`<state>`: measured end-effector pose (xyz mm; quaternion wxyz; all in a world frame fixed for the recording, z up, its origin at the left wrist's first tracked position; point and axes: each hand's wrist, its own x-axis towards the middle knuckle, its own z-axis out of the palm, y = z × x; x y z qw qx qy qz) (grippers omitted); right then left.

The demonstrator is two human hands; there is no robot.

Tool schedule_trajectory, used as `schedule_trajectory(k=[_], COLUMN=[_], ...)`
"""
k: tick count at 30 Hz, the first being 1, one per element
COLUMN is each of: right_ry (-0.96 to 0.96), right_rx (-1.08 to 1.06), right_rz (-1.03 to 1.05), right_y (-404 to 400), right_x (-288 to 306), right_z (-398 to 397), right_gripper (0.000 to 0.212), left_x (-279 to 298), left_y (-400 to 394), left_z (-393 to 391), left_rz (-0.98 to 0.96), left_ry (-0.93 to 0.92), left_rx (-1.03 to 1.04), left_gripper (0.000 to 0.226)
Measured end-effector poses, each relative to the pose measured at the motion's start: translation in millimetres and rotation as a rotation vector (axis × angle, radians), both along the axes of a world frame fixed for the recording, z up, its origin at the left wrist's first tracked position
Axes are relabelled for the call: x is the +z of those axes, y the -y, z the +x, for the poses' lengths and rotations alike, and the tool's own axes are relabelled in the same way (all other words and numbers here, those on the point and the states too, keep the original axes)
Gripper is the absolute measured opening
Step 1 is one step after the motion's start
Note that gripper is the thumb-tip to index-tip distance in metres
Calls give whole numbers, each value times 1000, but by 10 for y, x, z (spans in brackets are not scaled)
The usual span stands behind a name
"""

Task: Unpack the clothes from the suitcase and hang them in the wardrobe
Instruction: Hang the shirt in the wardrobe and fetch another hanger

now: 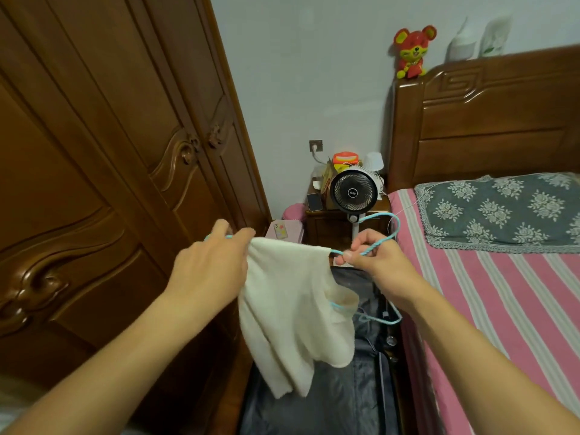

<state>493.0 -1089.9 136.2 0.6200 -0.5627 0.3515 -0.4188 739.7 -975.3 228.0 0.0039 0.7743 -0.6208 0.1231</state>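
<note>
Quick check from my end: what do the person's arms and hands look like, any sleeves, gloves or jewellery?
Both forearms are bare from the frame's bottom edge to the wrists: no sleeves show. The left hand and right hand wear no gloves, and no rings, watch or bracelet are visible on the sides facing the camera.

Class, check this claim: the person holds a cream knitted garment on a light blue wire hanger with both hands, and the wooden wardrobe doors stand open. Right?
Not quite. The head view shows the brown wooden wardrobe doors closed. The rest holds: the left hand and right hand hold the cream knitted garment on the light blue wire hanger.
</note>
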Motion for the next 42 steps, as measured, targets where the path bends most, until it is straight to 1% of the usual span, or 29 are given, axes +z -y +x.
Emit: schedule_trajectory(k=[2,3,4,5,7,9,10,13,14,16,17,18,19,21,22,24,25,27,28,29,31,32,33,34,35,36,38,40,42], right_ry=[-47,-82,-110,-123,-156,-229,-269,-230,-153,-49,-53,-96,-180,-411,-467,-408,-358,-302,-342,-442,-753,-887,-968,-1008,-1019,-1010,-898,-695,-528], right_rx=[19,37,52,67,92,85,95,152,79,-296,-491,-582,-560,-344,-267,-189,-149,-11,69,156,268,242,170,82,33,2,-70,-109,-48], right_rz=[-61,-100,-133,-166,-258,-370,-413,-408,-404,-494,-551,-569,-565,-517,-493,-474,-435,-382,-388,-437,-642,-804,-973,-1110,-1203,-1284,-1401,-1401,-1353], right_y=[22,31,40,48,70,119,140,164,161,80,7,-107,-233,-442,-480,-433,-398,-359,-317,-265,-36,113,270,397,505,567,565,445,319], right_x=[146,213,285,372,562,714,762,829,823,740,604,415,196,-241,-382,-462,-406,-262,-247,-243,-365,-412,-449,-405,-316,-147,230,553,734], right_z=[11,45,87,129,196,255,291,427,439,382,332,308,319,429,498,618,664,694,664,578,267,79,-110,-256,-365,-394,-268,21,300], right_gripper=[21,21,21,21,21,21,20,17,14,4,6,10,11,5,14,32,31,19,9,6,16,8,14,33,42,41,25,19,20], left_x=[111,149,195,215,205,186,173,142,136,120,123,115,123,158,196,247,268,282,292,302,335,338,322,286,238,185,73,37,44], left_y=[-49,-35,-7,49,209,350,407,502,518,520,510,497,478,451,451,443,435,423,417,410,355,309,261,209,166,132,111,122,132], left_z=[-38,-67,-122,-186,-296,-386,-407,-438,-431,-367,-320,-261,-211,-144,-148,-139,-122,-36,47,163,461,625,784,928,1010,1049,999,909,857], left_rz=[-7,-35,-72,-90,-29,18,-15,-65,-89,-152,-185,-222,-262,-324,-343,-349,-345,-331,-331,-338,-327,-297,-261,-218,-155,-79,36,1,-147], left_ry=[242,330,347,330,171,-63,-146,-189,-213,-299,-357,-413,-451,-515,-557,-612,-615,-593,-584,-597,-702,-746,-754,-717,-646,-549,-352,-311,-386], left_rx=[34,-17,-112,-241,-399,-394,-407,-435,-435,-400,-367,-334,-306,-263,-260,-263,-272,-292,-301,-306,-289,-283,-282,-289,-313,-348,-401,-421,-448], left_gripper=[29,33,38,39,36,30,29,25,22,21,21,22,24,25,26,27,27,27,26,25,21,19,18,16,16,20,36,36,28])
